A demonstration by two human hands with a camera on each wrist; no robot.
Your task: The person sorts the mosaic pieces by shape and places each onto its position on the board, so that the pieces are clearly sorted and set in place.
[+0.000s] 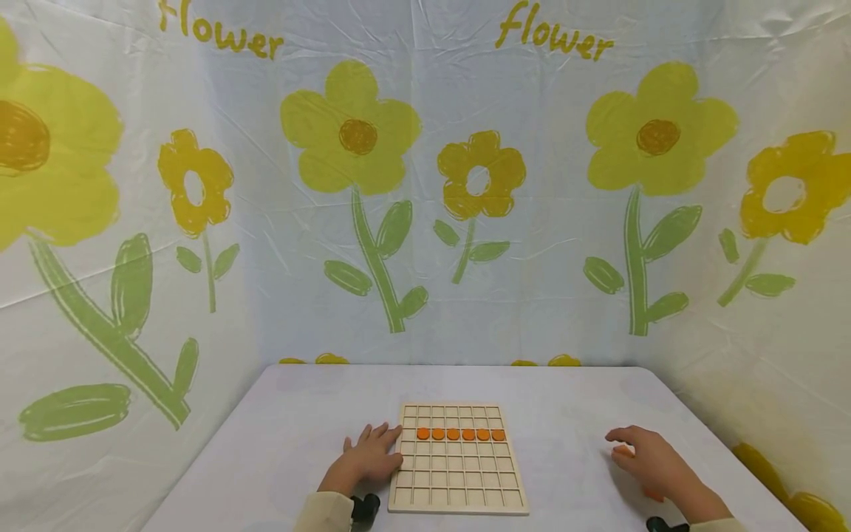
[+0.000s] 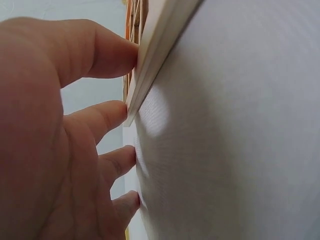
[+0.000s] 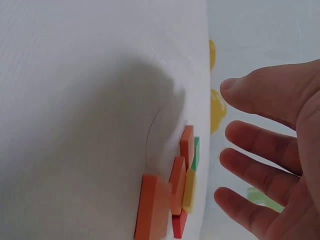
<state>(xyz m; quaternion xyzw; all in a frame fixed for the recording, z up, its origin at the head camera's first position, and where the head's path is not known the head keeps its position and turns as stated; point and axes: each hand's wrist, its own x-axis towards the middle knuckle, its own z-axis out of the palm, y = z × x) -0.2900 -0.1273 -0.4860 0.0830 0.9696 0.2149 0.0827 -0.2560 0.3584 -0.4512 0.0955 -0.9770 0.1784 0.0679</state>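
Grid board: the pale wooden board (image 1: 459,480) lies flat on the white tabletop (image 1: 565,399), in front of the person and between the two hands, its cells marked off by raised lines.
Orange row: six orange discs (image 1: 453,434) sit side by side in one row of cells, nearer the board's far edge; the head view alone lets them be counted, while the left wrist view gives just an orange sliver past the rim.
Left hand: the left hand (image 1: 368,459) rests at the board's left side with its fingers spread; from the head the contact is hard to judge, but the left wrist view shows the thumb (image 2: 115,55) and one finger against the board's edge, two more fingertips lower down, beyond the corner.
Right hand: the right hand (image 1: 654,465) is over the tabletop, well apart from the board; the right wrist view shows its thumb and three fingers apart from one another, with a gap between them and the pieces below.
Loose pieces: overhead, mere orange patches peek out around the right hand; the right wrist view reveals a cluster of three orange pieces (image 3: 177,186), a green piece (image 3: 196,152), a yellow piece (image 3: 189,191) and a red piece (image 3: 179,225).
Backdrop: the flower-printed cloth (image 1: 439,310) shows fully from the head.
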